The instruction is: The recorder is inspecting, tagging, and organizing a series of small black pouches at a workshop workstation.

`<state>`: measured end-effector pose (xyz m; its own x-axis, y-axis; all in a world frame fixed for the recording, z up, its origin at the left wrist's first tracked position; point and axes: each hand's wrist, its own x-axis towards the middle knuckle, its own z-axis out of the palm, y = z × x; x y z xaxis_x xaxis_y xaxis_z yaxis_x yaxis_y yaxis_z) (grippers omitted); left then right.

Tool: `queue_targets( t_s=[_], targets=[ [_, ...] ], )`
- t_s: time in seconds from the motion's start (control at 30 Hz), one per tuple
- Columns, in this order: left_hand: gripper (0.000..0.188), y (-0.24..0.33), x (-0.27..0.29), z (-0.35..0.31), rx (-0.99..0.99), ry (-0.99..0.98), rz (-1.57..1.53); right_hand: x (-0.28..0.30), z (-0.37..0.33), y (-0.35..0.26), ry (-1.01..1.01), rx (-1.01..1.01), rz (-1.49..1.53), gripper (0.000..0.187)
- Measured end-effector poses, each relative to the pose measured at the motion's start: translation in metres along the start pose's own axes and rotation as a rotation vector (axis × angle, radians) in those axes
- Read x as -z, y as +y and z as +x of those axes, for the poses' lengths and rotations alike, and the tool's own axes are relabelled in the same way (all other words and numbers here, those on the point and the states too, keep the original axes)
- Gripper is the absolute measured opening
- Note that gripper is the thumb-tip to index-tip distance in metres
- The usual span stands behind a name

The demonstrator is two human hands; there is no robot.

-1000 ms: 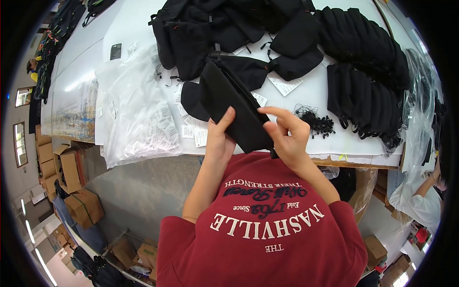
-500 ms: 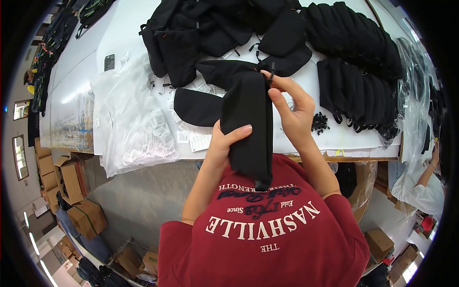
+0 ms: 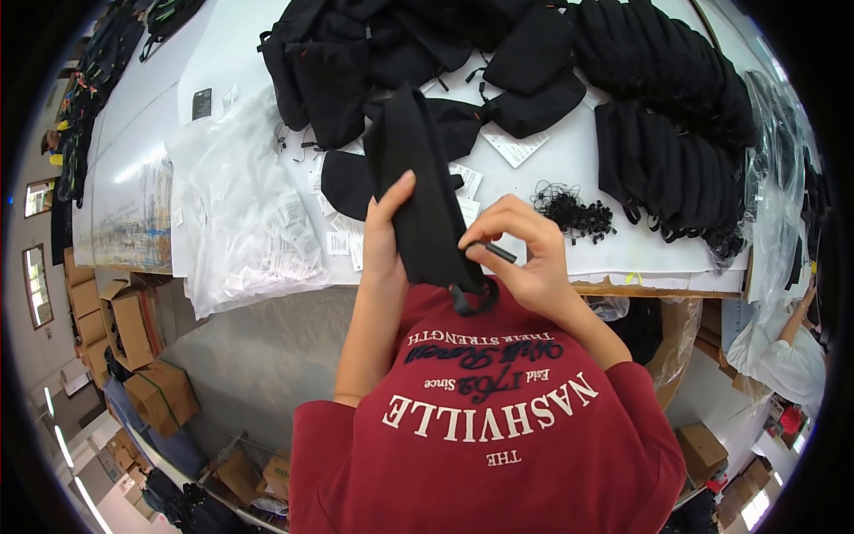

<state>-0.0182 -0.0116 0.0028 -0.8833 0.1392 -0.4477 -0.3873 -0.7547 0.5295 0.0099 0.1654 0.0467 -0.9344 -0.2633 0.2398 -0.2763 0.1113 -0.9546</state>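
Observation:
A long black fabric pouch (image 3: 422, 200) is held up over the table's near edge, its top leaning away to the left. My left hand (image 3: 387, 236) is closed around its left side, the thumb lying across the front. On the pouch's right edge, near the lower end, my right hand (image 3: 532, 258) pinches a small black zipper pull (image 3: 495, 252) between thumb and fingers. A short black loop (image 3: 471, 301) hangs at the bottom end. Behind the pouch lie more black pouches (image 3: 532, 53), some with pulls attached.
Small black cord pulls (image 3: 578, 214) lie piled right of my right hand. Rows of stacked black pouches (image 3: 663, 169) stand at the right. A clear plastic bag (image 3: 245, 205) with white labels sits at the left, and a white tag (image 3: 516, 147) lies beyond my hands.
My right hand has moved from the pouch's upper end down to near its lower end. The pouch has tilted to the left, and my left hand has shifted slightly left and up with it.

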Motion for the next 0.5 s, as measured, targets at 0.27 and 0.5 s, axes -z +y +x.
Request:
queue_targets(
  t_s=[0.27,0.5],
  targets=[
    [0.029,0.003,0.003,0.005,-0.205,0.191,0.042,0.012,0.008,-0.006,0.041,0.153,-0.520,0.037],
    [0.049,0.006,0.009,-0.021,-0.043,-0.206,0.066,0.025,0.024,0.008,-0.121,0.209,-0.621,0.055]
  ],
)
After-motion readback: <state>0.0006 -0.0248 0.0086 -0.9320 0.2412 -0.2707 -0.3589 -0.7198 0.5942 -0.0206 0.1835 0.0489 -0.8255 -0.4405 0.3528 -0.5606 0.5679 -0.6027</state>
